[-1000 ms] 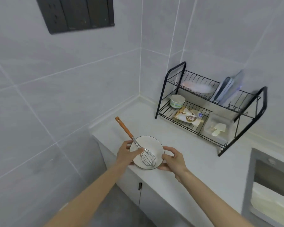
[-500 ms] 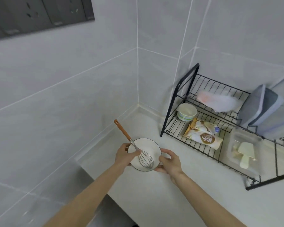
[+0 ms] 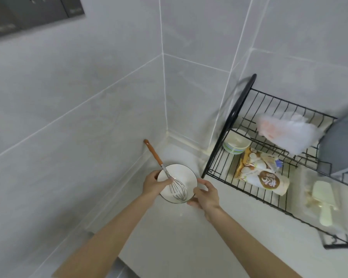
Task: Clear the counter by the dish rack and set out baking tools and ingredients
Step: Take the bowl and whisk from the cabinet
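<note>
Head view: left hand (image 3: 152, 185) and right hand (image 3: 206, 194) curl round bowl (image 3: 182, 174) holding whisk (image 3: 178, 188), just left of dish rack (image 3: 230, 125). Judged: setting-out step; next, steady release onto counter (image 3: 179, 237)

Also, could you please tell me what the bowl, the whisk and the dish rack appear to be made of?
Bowl: probably glazed ceramic, white, smooth sheen, dark rim. Whisk: shiny metal wires, likely steel; matte orange-brown handle, wood or plastic, unclear. Dish rack: thin wire with black coating, likely painted metal.
</note>
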The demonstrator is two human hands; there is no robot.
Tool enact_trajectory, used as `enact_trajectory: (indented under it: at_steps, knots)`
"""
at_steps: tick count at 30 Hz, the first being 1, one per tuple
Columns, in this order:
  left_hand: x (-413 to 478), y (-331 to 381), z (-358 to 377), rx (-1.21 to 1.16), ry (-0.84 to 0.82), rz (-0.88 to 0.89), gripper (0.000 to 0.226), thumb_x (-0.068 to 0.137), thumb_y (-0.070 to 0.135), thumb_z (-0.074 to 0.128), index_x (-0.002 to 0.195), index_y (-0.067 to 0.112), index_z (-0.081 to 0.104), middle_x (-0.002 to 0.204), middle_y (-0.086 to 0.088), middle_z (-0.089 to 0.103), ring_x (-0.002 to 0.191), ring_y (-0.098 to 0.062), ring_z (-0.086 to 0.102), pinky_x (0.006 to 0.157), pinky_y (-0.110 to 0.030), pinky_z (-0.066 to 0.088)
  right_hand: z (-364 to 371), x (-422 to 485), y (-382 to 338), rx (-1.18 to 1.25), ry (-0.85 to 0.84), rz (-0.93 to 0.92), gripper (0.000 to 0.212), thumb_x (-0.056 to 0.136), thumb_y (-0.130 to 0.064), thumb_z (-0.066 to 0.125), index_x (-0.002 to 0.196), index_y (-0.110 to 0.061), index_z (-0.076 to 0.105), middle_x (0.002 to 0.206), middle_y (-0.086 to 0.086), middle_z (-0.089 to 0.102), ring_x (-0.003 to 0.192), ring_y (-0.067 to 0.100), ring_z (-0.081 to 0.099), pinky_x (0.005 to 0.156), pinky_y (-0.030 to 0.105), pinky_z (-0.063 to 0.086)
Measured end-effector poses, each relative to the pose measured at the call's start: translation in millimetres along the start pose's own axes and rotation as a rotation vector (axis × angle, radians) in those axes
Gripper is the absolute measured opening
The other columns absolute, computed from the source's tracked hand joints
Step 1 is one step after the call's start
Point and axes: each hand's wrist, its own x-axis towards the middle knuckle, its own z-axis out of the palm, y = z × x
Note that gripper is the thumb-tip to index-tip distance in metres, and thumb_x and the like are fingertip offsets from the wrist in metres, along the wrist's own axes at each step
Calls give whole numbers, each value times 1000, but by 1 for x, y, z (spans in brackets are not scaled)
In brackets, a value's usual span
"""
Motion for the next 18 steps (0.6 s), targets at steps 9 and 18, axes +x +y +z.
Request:
enact_trajectory:
  at_steps: [9, 18]
  knots:
    - [19, -7, 2, 71, -79, 38, 41, 67, 20, 83, 105, 16, 68, 103, -1, 71, 96, -17, 66, 86, -34, 53, 10, 2, 10, 24, 104, 7, 37, 87, 4, 48, 117, -17, 56, 90, 18, 68, 67, 30, 65, 53, 29, 58]
    - [9, -4, -9, 147, -178, 73, 57, 61, 32, 76, 113, 13, 62, 108, -2, 67, 101, -19, 64, 87, -33, 51, 9, -18, 9, 78, 90, 41, 33, 90, -1, 55, 121, -12, 56, 92, 10, 65, 73, 22, 61, 64, 28, 56]
